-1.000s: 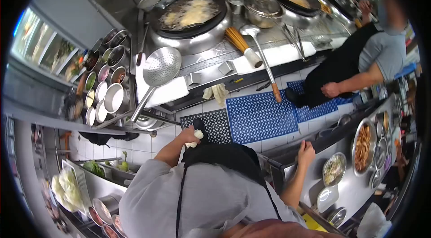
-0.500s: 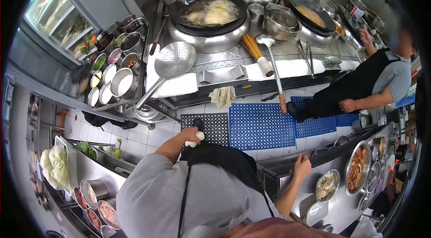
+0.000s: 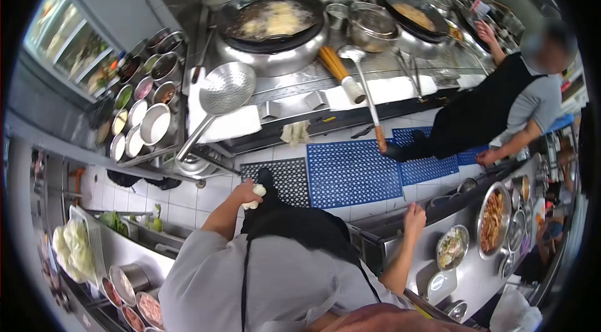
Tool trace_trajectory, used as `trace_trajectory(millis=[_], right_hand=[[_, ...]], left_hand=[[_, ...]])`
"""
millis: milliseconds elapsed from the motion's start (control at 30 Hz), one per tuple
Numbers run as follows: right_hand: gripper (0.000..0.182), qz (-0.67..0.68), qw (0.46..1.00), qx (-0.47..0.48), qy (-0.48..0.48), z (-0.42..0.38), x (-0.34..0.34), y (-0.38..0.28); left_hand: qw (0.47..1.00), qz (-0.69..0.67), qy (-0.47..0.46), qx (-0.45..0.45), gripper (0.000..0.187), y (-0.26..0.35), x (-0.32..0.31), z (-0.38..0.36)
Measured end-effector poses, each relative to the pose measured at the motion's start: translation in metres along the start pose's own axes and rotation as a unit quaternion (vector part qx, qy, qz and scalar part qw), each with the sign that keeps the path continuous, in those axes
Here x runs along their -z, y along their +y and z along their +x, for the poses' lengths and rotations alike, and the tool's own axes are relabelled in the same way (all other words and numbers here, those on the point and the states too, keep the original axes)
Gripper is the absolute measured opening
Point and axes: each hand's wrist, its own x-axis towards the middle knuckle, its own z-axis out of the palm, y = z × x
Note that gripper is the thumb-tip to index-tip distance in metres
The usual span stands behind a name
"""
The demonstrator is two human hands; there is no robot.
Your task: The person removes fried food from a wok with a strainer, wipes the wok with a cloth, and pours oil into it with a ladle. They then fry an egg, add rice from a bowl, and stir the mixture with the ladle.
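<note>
My left hand (image 3: 245,193) is closed round a crumpled white cloth (image 3: 254,198), held low in front of my apron. On the other side, my right hand (image 3: 414,217) is raised by the edge of the right-hand counter, its fingers curled in and nothing visible in them. A bowl of chopped food (image 3: 452,247) stands on that counter close to this hand. Ahead of me, pale pieces (image 3: 275,17) bubble in the oil of a large wok (image 3: 233,41). A perforated strainer (image 3: 226,89) and a long-handled ladle (image 3: 365,91) lie across the stove's front edge.
A co-worker (image 3: 482,100) in a black apron stands at the stove to the right. Metal food pots (image 3: 155,124) crowd the left side. A bamboo brush (image 3: 341,73) lies near the ladle. Blue mats (image 3: 354,172) cover the floor. A large bowl of browned food (image 3: 493,222) is at the right.
The stove and counters have shifted slightly left in view. My right hand has moved up a little, its fingers still curled. My left hand keeps hold of the white cloth.
</note>
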Motion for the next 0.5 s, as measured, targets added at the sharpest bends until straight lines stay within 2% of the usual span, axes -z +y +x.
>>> trace_trajectory(millis=[33,67,100,133,167,233,333,400,500], right_hand=[[0.036,0.087,0.995,0.033,-0.035,0.007,0.007,-0.020],[0.036,0.220,0.971,-0.042,-0.081,0.010,0.012,-0.041],[0.036,0.256,0.965,-0.017,-0.053,0.019,0.000,-0.049],[0.038,0.267,0.960,0.024,-0.083,0.031,0.004,-0.068],[0.039,0.308,0.948,0.023,-0.081,0.039,0.009,-0.093],[0.043,0.368,0.926,0.033,-0.076,0.059,0.016,-0.141],[0.043,0.425,0.903,0.055,-0.042,0.100,0.023,-0.205],[0.049,0.410,0.911,0.041,-0.031,0.144,0.011,-0.224],[0.060,0.512,0.859,0.000,-0.010,0.199,-0.001,-0.257]], left_hand=[[1.000,-0.019,0.010,0.008,0.099,0.007,0.009,-0.007],[0.999,-0.039,0.012,0.010,0.097,0.013,0.015,-0.012],[0.998,-0.060,0.014,0.015,0.096,0.017,0.022,-0.017],[0.996,-0.080,0.015,0.022,0.095,0.017,0.025,-0.020],[0.996,-0.088,0.023,0.017,0.094,0.014,0.024,-0.019],[0.994,-0.103,0.041,0.007,0.091,0.005,0.023,-0.016],[0.995,-0.091,0.010,0.038,0.094,-0.004,0.027,-0.014],[0.995,-0.085,0.001,0.045,0.098,-0.016,0.028,-0.008],[0.994,-0.087,-0.001,0.070,0.098,-0.029,0.028,-0.005]])
